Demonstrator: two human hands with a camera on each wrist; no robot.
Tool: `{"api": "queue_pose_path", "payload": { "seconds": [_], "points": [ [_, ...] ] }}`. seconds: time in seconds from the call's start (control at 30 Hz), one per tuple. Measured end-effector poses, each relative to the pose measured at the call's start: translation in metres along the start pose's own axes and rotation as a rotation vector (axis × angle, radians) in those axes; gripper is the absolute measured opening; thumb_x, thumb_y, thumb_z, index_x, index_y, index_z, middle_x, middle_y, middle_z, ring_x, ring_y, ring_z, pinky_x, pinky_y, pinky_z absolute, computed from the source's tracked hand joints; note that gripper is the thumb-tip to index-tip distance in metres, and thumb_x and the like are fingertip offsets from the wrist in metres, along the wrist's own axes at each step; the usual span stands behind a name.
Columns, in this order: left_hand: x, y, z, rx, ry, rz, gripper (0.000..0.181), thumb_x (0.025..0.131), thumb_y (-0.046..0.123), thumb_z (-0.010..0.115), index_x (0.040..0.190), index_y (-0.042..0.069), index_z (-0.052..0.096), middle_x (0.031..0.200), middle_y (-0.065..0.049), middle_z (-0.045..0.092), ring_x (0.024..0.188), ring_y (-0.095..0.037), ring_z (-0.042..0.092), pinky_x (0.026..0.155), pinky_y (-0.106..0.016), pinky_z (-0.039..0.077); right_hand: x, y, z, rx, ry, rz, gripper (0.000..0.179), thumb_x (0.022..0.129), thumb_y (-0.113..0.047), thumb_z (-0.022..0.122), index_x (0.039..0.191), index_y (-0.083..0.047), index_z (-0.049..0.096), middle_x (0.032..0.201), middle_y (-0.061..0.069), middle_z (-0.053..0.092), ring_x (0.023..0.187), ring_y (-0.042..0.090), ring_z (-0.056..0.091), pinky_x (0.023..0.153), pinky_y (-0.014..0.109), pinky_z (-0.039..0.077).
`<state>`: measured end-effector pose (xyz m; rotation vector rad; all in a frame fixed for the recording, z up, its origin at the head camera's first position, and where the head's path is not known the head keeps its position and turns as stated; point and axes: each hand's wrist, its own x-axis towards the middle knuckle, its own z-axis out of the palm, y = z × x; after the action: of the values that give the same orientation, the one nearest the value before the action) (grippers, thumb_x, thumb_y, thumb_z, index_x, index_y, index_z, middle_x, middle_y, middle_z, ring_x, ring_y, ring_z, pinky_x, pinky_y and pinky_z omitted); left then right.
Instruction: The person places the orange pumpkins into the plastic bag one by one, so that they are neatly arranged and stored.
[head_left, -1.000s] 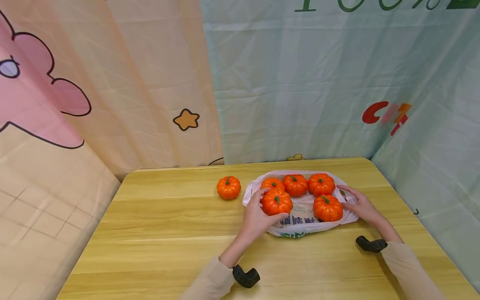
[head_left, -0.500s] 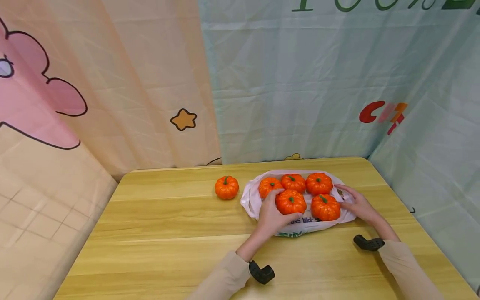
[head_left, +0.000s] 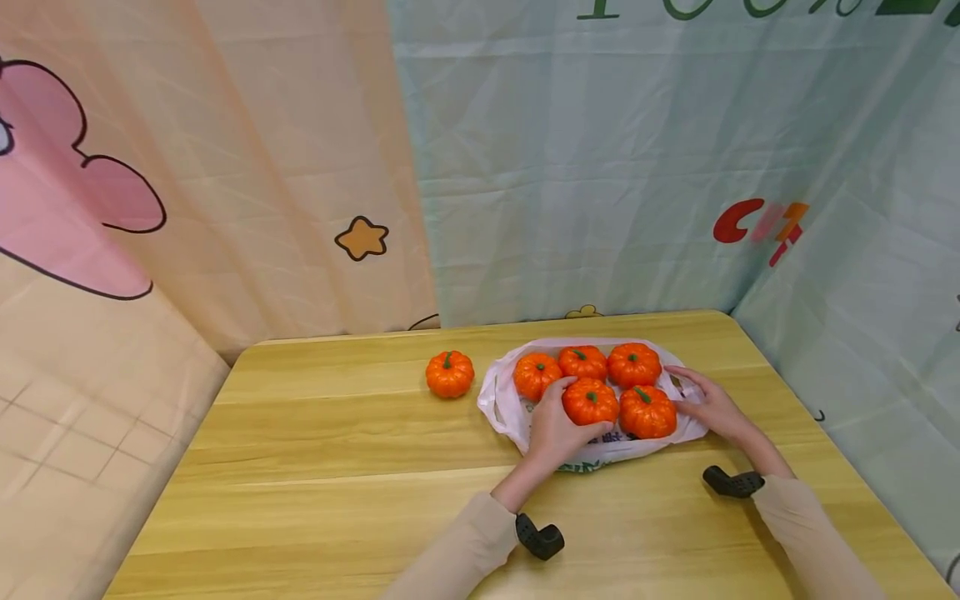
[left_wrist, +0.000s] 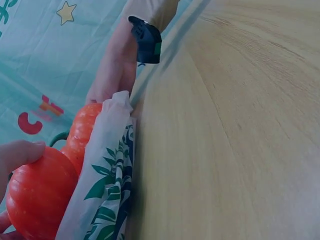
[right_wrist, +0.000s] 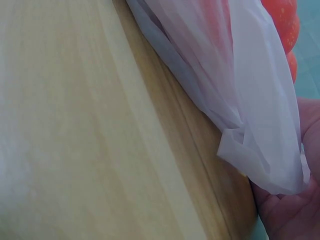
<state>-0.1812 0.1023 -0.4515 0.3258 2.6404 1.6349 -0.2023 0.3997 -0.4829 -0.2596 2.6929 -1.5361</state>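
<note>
My left hand holds a small orange pumpkin with a green stem, thumb at its front and fingers at its back left. This pumpkin is in a white plastic bag, right beside another pumpkin. Three more, including one pumpkin at the left, line the back of the bag. My right hand grips the bag's right edge; in the right wrist view the plastic runs between thumb and fingers. Green leaf print shows on the bag in the left wrist view.
A lone pumpkin stands on the wooden table, left of the bag. Printed curtains hang behind the table and along its sides. Black wrist devices sit at both sleeves.
My left hand has moved to the right inside the bag with its pumpkin, closing the gap to the front right pumpkin. My right hand stays at the bag's right edge.
</note>
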Motion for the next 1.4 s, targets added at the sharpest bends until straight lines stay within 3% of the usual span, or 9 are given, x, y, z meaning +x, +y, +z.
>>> {"api": "queue_pose_path", "payload": {
  "seconds": [0.5,0.93,1.13,1.4],
  "points": [
    [0.005,-0.004,0.015,0.014,0.030,-0.011,0.078,0.070,0.037,0.085,0.134,0.014,0.047,0.131,-0.005,0.056,0.119,-0.024,0.054,0.100,-0.044,0.047,0.001,0.001,0.001,-0.006,0.015,-0.029,0.060,0.087,0.002,0.062,0.141,0.008,0.036,0.145,0.035,0.030,0.135,0.054,0.016,0.105,0.075,0.011],
    [0.004,-0.010,0.017,0.051,0.013,-0.002,0.076,0.070,0.035,0.084,0.132,0.009,0.049,0.129,-0.008,0.054,0.119,-0.028,0.051,0.099,-0.048,0.044,0.000,0.000,0.002,-0.020,0.028,-0.068,0.057,0.087,0.000,0.062,0.138,0.010,0.039,0.141,0.039,0.032,0.132,0.056,0.017,0.103,0.076,0.011],
    [0.003,-0.011,0.017,0.043,-0.004,-0.016,0.075,0.071,0.034,0.083,0.134,0.011,0.048,0.128,-0.008,0.052,0.119,-0.028,0.050,0.099,-0.048,0.044,0.000,0.000,0.001,-0.019,0.024,-0.056,0.057,0.087,0.001,0.062,0.138,0.009,0.039,0.142,0.038,0.031,0.133,0.056,0.017,0.103,0.076,0.010],
    [0.002,-0.012,0.015,0.073,-0.035,0.011,0.080,0.071,0.033,0.084,0.138,0.011,0.048,0.131,-0.012,0.050,0.119,-0.029,0.049,0.098,-0.048,0.046,0.000,-0.001,0.001,-0.015,0.015,-0.034,0.058,0.087,0.001,0.061,0.140,0.009,0.037,0.144,0.037,0.030,0.134,0.055,0.017,0.104,0.076,0.010]
  ]
}}
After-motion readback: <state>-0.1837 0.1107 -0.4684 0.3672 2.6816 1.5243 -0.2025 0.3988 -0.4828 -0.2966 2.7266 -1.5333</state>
